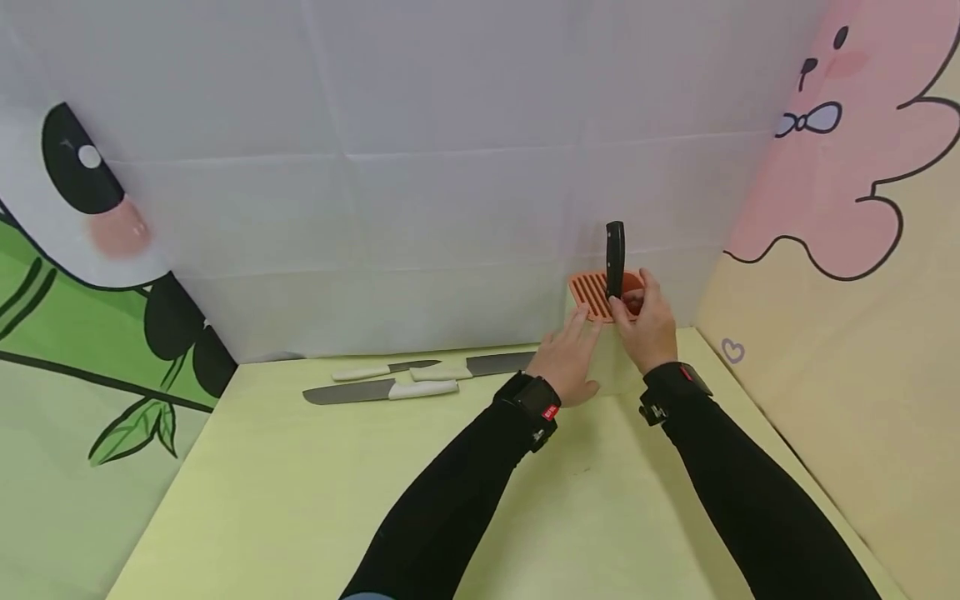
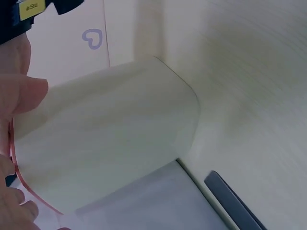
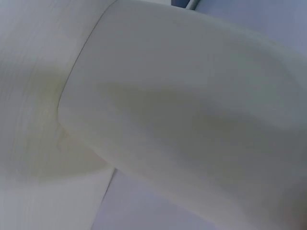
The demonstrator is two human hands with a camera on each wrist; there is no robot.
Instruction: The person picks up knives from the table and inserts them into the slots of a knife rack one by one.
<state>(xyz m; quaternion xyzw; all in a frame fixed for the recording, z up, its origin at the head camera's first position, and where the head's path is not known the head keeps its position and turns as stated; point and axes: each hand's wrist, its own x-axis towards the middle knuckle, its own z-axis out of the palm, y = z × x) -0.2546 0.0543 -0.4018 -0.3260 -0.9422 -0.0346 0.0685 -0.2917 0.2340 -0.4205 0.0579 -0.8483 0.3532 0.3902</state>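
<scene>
A cream knife block [image 2: 110, 129] with an orange slotted top [image 1: 587, 292] stands at the back right of the table. A black-handled knife [image 1: 615, 254] is upright in it, its blade hidden inside. My right hand [image 1: 648, 329] pinches the lower end of that handle, thumb in front and fingertips beside it over the block's opening. With fairly straight fingers, my left hand [image 1: 562, 362] touches the front left rim of the block. Left of it lie a large white-handled knife [image 1: 442, 372], its blade tip hidden by my left hand, another white-handled knife [image 1: 382, 390] and a small paring knife [image 1: 386, 369].
The pale yellow table [image 1: 375, 500] meets a white cloth backdrop [image 1: 450, 208] just behind the block. A cartoon-printed wall [image 1: 832, 350] rises close to the right of my right hand. Another printed wall [image 1: 97, 375] stands on the left.
</scene>
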